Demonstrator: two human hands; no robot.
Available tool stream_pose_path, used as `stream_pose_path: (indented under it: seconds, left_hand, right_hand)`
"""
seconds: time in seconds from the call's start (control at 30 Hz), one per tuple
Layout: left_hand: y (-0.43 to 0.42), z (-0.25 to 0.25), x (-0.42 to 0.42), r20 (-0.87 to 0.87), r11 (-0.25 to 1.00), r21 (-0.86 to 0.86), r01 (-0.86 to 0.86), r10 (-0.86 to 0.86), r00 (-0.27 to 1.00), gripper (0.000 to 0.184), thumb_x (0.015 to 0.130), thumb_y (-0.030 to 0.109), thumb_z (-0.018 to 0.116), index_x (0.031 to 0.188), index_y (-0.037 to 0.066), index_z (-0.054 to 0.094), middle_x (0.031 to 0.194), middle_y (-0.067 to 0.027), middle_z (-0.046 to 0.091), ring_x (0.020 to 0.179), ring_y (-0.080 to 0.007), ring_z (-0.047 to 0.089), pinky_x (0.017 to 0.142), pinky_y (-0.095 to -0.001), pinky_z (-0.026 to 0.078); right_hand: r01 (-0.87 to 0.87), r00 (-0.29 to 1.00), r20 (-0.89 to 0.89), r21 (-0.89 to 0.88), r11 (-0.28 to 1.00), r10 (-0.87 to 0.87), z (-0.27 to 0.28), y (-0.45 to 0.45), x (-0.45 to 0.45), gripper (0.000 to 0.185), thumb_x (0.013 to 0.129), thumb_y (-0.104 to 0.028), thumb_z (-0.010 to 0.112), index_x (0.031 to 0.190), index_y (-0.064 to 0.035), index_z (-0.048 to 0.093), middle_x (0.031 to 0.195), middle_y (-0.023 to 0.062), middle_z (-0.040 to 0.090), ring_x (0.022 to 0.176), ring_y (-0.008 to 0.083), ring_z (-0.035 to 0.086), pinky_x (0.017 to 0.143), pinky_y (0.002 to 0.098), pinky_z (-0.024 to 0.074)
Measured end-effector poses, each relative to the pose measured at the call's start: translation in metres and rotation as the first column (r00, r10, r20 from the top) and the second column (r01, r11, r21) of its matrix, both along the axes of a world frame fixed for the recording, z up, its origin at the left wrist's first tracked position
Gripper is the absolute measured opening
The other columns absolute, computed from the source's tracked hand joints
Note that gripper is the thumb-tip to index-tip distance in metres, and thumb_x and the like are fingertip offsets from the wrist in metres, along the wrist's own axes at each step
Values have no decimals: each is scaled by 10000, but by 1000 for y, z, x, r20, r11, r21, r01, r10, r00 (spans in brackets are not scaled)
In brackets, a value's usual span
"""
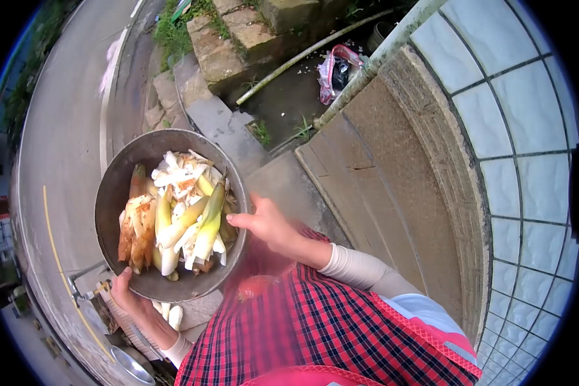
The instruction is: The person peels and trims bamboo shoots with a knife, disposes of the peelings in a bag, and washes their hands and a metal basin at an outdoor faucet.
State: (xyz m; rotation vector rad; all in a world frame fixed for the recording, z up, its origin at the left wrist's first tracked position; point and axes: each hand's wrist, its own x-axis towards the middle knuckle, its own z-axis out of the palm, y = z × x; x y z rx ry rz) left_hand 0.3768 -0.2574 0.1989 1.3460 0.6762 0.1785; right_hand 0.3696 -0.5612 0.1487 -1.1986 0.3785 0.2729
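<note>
Two bare hands hold a round, dark metal pot [109, 186] in front of a person in a red and black checked apron [328, 315]. The left hand [130, 297] grasps the pot at its near left edge, with the thumb up against the rim. The right hand [264, 222] grips the opposite side, its thumb reaching over the rim and pointing into the pot; the rest of its grip, behind the wall, is hidden. A pale, wrinkled sleeve [357, 269] covers the right forearm.

Inside the pot lie what look like bamboo shoots. Yellow-green shoots [185, 225] with pale ends fill the middle and right, leaning over one another. Brown, husk-covered shoots [137, 225] lie along the left side. A heap of white pieces [177, 174], some marked with brown, sits toward the far side.

Below the pot, near the left hand, white pieces [172, 315] show partly from under it. A shiny metal bowl [132, 365] stands further down, at the left, and a metal fixture [78, 286] is just beside the pot's lower left. A road [64, 141] with a yellow line runs along the left. Beyond the pot are rough stone blocks [215, 55], a long pole [302, 59] and a pink-edged bag [336, 74] on dark, wet-looking ground. A wall of pale tiles [508, 96] curves along the right.
</note>
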Motion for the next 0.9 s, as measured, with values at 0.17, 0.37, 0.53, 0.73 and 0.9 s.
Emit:
stream_pose_path:
  seconds: [0.17,0.37,0.53,0.73,0.9]
  left_hand:
    - [-35,2,105,-83,985,40,170,-166,983,163,693,67,596,834,1,545,781,-55,578,687,-152,562,655,-253,466]
    - [-117,-1,241,-15,954,122,275,-275,961,154,693,73,601,827,10,560,752,-36,568,672,-137,546,638,-247,456]
    - [-162,-26,329,-11,941,96,324,-325,946,192,698,80,595,869,-3,569,784,-40,577,693,-132,548,654,-242,452]
    - [-193,-97,435,-43,883,115,455,-453,890,190,690,80,590,861,-3,572,793,-35,576,712,-129,546,659,-237,437]
    - [-210,-207,539,-56,817,101,568,-566,823,158,690,85,589,824,6,560,765,-24,558,694,-124,526,644,-232,416]
  right_hand:
    - [87,992,-97,137,987,-74,-2,-34,65,459,782,-137,641,1163,86,516,1050,121,620,933,158,575,842,280,444]
    - [179,983,-75,154,972,-169,-25,-99,170,430,779,-115,625,1145,83,516,1016,122,616,908,160,576,803,278,461]
    - [310,951,-66,139,941,-303,-39,-134,240,395,742,-71,636,1094,81,539,952,104,624,843,150,575,769,283,468]
    - [426,904,-70,114,897,-421,-106,-161,314,392,736,-62,628,1090,84,543,939,106,626,840,151,574,764,280,465]
    - [449,893,4,43,893,-449,-206,-174,390,415,771,-118,625,1123,86,543,1010,109,627,914,149,574,817,274,457]
